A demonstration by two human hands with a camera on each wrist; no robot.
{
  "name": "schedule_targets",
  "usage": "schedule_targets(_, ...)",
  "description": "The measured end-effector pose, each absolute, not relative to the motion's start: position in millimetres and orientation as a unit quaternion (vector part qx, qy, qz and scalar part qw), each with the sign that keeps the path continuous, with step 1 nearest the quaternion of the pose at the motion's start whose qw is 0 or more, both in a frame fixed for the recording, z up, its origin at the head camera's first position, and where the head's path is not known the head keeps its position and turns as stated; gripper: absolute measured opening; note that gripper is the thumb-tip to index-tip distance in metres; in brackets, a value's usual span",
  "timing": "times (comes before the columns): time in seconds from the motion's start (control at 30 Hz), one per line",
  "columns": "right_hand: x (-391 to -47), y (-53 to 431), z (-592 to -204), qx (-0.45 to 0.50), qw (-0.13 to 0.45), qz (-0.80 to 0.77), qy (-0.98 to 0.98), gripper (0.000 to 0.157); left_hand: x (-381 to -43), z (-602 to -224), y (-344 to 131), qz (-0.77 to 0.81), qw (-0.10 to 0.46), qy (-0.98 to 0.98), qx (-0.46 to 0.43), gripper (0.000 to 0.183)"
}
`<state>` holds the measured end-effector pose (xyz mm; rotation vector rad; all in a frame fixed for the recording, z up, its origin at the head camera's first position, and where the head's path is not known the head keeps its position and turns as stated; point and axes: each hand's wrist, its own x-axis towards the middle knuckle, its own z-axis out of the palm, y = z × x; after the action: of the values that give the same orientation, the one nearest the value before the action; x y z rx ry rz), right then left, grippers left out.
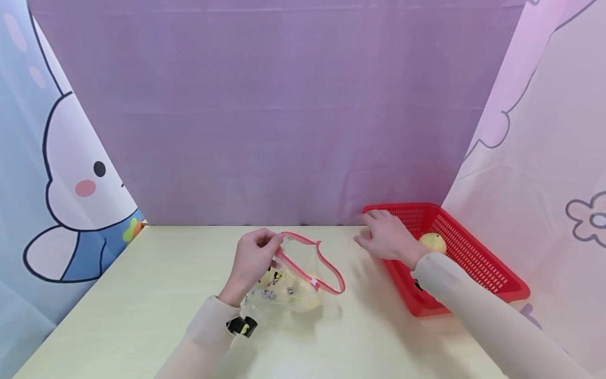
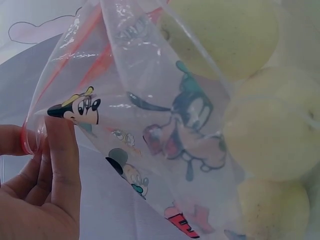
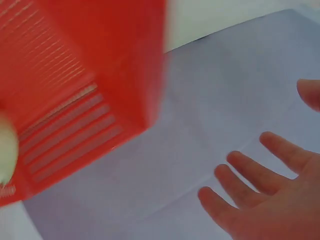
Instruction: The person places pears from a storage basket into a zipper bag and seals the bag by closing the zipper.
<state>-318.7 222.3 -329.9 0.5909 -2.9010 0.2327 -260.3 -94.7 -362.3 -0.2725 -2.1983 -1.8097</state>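
My left hand (image 1: 253, 258) pinches the rim of a clear plastic zip bag (image 1: 279, 304) between thumb and fingers. The bag has a red zip edge, a small white slider and cartoon prints; its mouth gapes toward the right. Through its film, the left wrist view shows several round pale-yellow fruits (image 2: 270, 122) inside. My right hand (image 1: 385, 234) hovers over the left side of a red plastic basket (image 1: 478, 258), holding nothing. Its fingers (image 3: 255, 172) are spread apart in the right wrist view. One pale-yellow fruit (image 1: 433, 242) lies in the basket, just beyond the right wrist.
The basket stands at the right of a pale table (image 1: 156, 295), close to the printed curtain (image 1: 544, 184). A purple cloth (image 1: 284, 116) hangs along the table's back edge. Another printed curtain (image 1: 80, 158) borders the left side.
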Motion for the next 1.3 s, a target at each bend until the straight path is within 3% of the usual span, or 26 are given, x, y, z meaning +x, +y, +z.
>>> schedule_targets(0.4,-342,260,-342,0.159,0.084,0.055,-0.982,0.090,-261,-364,-95,-0.621,0.141,-0.765,-0.093,0.016)
schedule_targets(1.3,-366,326,-359,0.081,0.049,0.067,-0.993,0.099,-261,-365,-92,-0.628,0.140,-0.759,-0.099,0.017)
